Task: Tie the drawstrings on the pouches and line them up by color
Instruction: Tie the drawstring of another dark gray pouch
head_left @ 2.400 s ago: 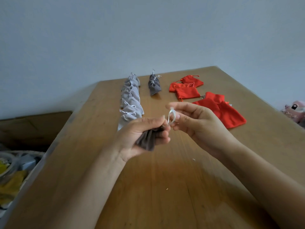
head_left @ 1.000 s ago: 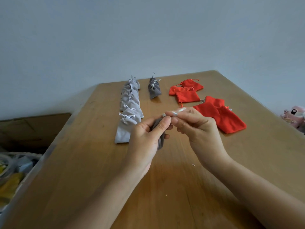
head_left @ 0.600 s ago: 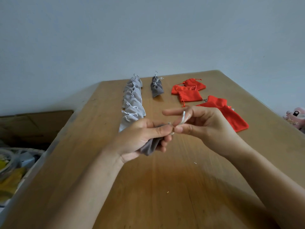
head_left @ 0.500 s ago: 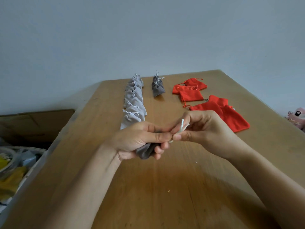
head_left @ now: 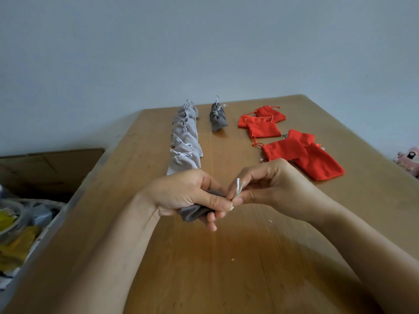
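- Your L hand (head_left: pixel 188 193) grips the dark grey pouch (head_left: pixel 192 211): fingers curled round it, thumb pressed at the neck. Pouch body trails down-left under the palm, seemingly just off the table (head_left: pixel 226 268).
- Your R hand (head_left: pixel 278 186) pinches the white cord ends (head_left: pixel 239 189) btwn thumb + fingertips, right against the L thumb tip.
- Key relation: cord stands near upright, tips leaning a bit right, away from the pouch body. R hand is nearer to it.
- Judgement: knot underway. Next pull prob. runs right along the cord, w/ L hand anchoring.
- Destination, I'd say: short dark grey row (head_left: pixel 217 118), far side, btwn light grey row (head_left: pixel 186 141) and loose red pouches (head_left: pixel 294 150).
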`<action>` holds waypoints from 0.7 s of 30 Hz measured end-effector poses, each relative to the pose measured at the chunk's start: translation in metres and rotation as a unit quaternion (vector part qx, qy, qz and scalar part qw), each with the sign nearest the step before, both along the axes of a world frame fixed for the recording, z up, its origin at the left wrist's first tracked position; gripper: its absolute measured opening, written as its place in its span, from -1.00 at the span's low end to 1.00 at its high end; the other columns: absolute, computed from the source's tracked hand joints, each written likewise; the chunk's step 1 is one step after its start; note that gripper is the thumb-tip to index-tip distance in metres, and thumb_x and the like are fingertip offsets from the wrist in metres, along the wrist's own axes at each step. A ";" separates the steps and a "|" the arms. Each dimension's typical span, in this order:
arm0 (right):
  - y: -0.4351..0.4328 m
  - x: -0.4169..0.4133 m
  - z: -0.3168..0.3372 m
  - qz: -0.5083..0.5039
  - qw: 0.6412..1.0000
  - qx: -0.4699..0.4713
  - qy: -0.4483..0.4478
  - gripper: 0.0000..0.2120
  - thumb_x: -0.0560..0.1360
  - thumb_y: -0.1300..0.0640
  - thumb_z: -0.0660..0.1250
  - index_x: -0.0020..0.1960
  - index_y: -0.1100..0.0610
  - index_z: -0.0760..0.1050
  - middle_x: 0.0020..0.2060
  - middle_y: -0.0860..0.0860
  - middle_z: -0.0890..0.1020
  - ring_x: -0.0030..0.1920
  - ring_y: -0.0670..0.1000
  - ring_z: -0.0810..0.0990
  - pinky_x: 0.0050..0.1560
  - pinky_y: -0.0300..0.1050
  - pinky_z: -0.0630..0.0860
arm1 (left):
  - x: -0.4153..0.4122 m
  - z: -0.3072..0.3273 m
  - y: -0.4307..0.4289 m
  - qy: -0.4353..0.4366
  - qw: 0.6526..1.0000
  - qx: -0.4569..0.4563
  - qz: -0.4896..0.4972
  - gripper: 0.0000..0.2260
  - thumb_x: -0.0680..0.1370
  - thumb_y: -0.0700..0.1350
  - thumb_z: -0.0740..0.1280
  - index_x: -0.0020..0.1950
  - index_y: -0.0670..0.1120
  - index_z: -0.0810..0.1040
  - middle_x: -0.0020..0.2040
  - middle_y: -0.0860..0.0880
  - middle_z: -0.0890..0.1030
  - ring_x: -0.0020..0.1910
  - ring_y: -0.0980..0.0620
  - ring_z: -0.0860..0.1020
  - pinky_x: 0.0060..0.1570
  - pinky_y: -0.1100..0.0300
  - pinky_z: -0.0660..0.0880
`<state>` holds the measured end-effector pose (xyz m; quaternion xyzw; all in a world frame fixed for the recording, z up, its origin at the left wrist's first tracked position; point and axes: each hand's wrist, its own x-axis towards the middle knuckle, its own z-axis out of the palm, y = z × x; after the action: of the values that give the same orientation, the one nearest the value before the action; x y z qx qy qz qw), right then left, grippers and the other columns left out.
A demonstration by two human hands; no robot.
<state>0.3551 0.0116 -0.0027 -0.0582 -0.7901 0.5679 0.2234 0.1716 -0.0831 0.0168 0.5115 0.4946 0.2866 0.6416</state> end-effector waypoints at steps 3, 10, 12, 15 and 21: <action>-0.005 -0.001 -0.001 0.011 1.000 -0.003 0.011 -0.89 0.37 0.31 0.47 -0.12 0.31 0.65 -0.12 0.18 0.70 -0.07 0.12 0.69 0.00 -0.12 0.59 | -0.004 0.001 -0.001 0.002 0.999 -0.009 -0.033 -0.81 0.49 -0.28 0.32 -0.27 -0.08 0.64 -0.34 -0.03 0.55 -0.43 0.12 0.51 -0.28 0.20 0.60; -0.014 -0.004 0.000 0.043 0.998 -0.025 0.046 -0.88 0.34 0.33 0.47 -0.15 0.38 0.64 -0.21 0.14 0.70 -0.16 0.09 0.69 -0.06 -0.13 0.60 | -0.007 -0.005 -0.001 -0.061 0.989 -0.017 -0.132 -0.96 0.44 -0.15 0.40 -0.17 -0.11 0.58 -0.32 0.03 0.55 -0.39 0.16 0.51 -0.21 0.19 0.62; -0.017 -0.004 0.000 0.049 0.997 -0.026 0.049 -0.89 0.35 0.32 0.46 -0.16 0.36 0.65 -0.24 0.09 0.70 -0.20 0.05 0.68 -0.10 -0.16 0.59 | -0.007 -0.008 0.000 -0.083 0.984 -0.025 -0.157 -0.96 0.45 -0.15 0.41 -0.15 -0.09 0.58 -0.30 0.04 0.55 -0.37 0.16 0.51 -0.20 0.18 0.62; -0.018 -0.003 0.000 0.038 0.998 -0.007 0.058 -0.93 0.37 0.30 0.47 -0.17 0.31 0.65 -0.25 0.08 0.69 -0.20 0.05 0.68 -0.10 -0.09 0.60 | -0.005 -0.010 0.003 -0.134 0.974 -0.024 -0.183 -0.96 0.49 -0.15 0.38 -0.10 -0.03 0.61 -0.26 0.08 0.56 -0.33 0.19 0.53 -0.16 0.20 0.62; -0.010 0.000 0.003 -0.048 0.993 0.093 0.055 -0.94 0.41 0.25 0.44 -0.14 0.23 0.67 -0.23 0.00 0.68 -0.16 -0.02 0.67 -0.10 -0.13 0.60 | -0.008 -0.012 0.006 -0.158 0.983 -0.039 -0.086 -0.93 0.44 -0.13 0.46 -0.14 -0.07 0.61 -0.29 0.04 0.54 -0.37 0.19 0.51 -0.17 0.19 0.61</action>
<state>0.3552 0.0015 0.0000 -0.0445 -0.8221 0.4831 0.2978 0.1635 -0.0768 0.0045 0.4745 0.3517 0.2882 0.7537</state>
